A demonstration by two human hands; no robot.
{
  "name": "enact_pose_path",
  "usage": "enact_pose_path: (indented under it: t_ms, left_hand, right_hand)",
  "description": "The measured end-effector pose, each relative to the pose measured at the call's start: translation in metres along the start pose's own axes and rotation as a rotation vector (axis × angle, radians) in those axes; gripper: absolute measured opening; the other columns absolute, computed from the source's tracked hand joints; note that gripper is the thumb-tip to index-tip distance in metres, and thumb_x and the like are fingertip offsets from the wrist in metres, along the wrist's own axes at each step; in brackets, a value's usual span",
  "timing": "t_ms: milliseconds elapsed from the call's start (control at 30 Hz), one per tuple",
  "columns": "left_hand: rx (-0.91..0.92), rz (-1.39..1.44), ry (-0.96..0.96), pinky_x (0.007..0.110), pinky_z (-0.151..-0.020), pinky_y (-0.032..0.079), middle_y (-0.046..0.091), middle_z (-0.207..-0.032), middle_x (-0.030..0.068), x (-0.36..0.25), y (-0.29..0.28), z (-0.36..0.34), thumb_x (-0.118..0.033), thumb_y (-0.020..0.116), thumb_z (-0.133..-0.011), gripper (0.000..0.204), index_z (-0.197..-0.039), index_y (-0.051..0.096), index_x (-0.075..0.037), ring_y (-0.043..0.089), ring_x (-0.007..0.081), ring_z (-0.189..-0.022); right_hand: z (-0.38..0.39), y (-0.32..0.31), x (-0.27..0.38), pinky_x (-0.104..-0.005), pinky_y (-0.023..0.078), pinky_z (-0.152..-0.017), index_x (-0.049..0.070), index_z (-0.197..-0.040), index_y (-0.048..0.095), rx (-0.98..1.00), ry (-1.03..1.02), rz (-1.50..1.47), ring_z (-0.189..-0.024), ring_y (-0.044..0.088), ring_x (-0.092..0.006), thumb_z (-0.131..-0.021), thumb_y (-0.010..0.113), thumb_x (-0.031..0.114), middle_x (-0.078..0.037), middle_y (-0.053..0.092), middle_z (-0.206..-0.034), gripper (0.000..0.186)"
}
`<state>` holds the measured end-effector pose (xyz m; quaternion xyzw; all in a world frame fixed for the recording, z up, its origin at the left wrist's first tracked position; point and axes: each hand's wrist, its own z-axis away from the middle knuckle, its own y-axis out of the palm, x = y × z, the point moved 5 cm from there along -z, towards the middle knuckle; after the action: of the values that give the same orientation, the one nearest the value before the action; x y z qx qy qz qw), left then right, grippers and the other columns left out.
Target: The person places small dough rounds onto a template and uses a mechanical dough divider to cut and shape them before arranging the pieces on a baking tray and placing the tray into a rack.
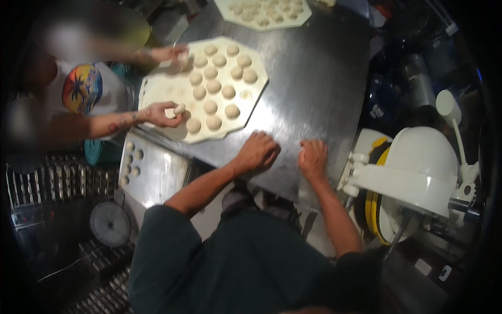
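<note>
My left hand (pixel 259 152) rests at the near edge of the steel table (pixel 308 68), its fingers curled in. Farther right, my right hand (pixel 314 159) sits closed on the same edge, thumb side inward. Nothing shows in either hand, though the palms face away from view. Left of my left hand lies an eight-sided cream board (pixel 243 112) with several round dough balls (pixel 210 108) on its right part. A co-worker's hand (pixel 163 114) holds a piece of dough (pixel 179 110) over the board's left side; the co-worker's other hand (pixel 170 53) is at its far left rim.
Another cream board (pixel 261 22) with dough pieces lies at the table's far end. A white machine with a rounded housing (pixel 426 167) stands close to my right arm. At left, a metal surface (pixel 162 172) has several round holes. A round grey disc (pixel 110 223) sits lower left.
</note>
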<state>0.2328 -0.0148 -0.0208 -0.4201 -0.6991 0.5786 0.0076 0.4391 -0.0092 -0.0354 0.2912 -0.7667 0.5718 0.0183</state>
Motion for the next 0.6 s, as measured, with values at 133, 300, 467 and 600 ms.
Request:
enact_pose_path:
  t_ms: [133, 300, 467, 600]
  left_hand:
    - [-0.003, 0.113, -0.062, 0.043, -0.080, 0.045, 0.061, -0.088, 0.0097, -0.004, 0.013, 0.016, -0.014, 0.072, -0.083, 0.020, -0.102, 0.067, -0.011, 0.057, 0.0314, -0.090]
    - [0.135, -0.008, -0.120, 0.041, -0.080, 0.045, 0.059, -0.092, 0.0084, 0.023, 0.002, 0.056, -0.014, 0.071, -0.082, 0.029, -0.110, 0.066, -0.011, 0.055, 0.0296, -0.087]
    - [-0.018, -0.022, -0.204, 0.041, -0.081, 0.046, 0.062, -0.088, 0.0081, 0.024, 0.002, 0.004, -0.014, 0.070, -0.082, 0.021, -0.102, 0.065, -0.012, 0.060, 0.0273, -0.088]
    - [-0.105, 0.061, -0.202, 0.047, -0.078, 0.050, 0.064, -0.088, 0.0112, 0.011, 0.016, 0.000, -0.014, 0.068, -0.082, 0.016, -0.098, 0.065, -0.011, 0.063, 0.0330, -0.085]
  right_hand:
    - [0.019, -0.008, 0.010, -0.0460, 0.042, -0.090, 0.009, -0.101, 0.065, 0.136, 0.009, -0.169, -0.099, 0.056, -0.0313, -0.084, 0.062, 0.010, -0.012, 0.062, -0.100, 0.018]
    - [0.073, -0.020, 0.006, -0.0474, 0.040, -0.089, 0.008, -0.098, 0.063, 0.230, -0.073, -0.136, -0.098, 0.055, -0.0329, -0.082, 0.059, 0.009, -0.011, 0.063, -0.098, 0.017]
    - [-0.011, 0.011, 0.020, -0.0474, 0.041, -0.087, 0.008, -0.098, 0.063, 0.079, 0.022, -0.094, -0.096, 0.056, -0.0354, -0.082, 0.058, 0.008, -0.013, 0.062, -0.097, 0.017]
    - [-0.020, 0.024, 0.028, -0.0485, 0.041, -0.087, 0.007, -0.096, 0.062, 0.065, 0.088, -0.107, -0.094, 0.056, -0.0361, -0.085, 0.057, 0.011, -0.014, 0.061, -0.096, 0.012]
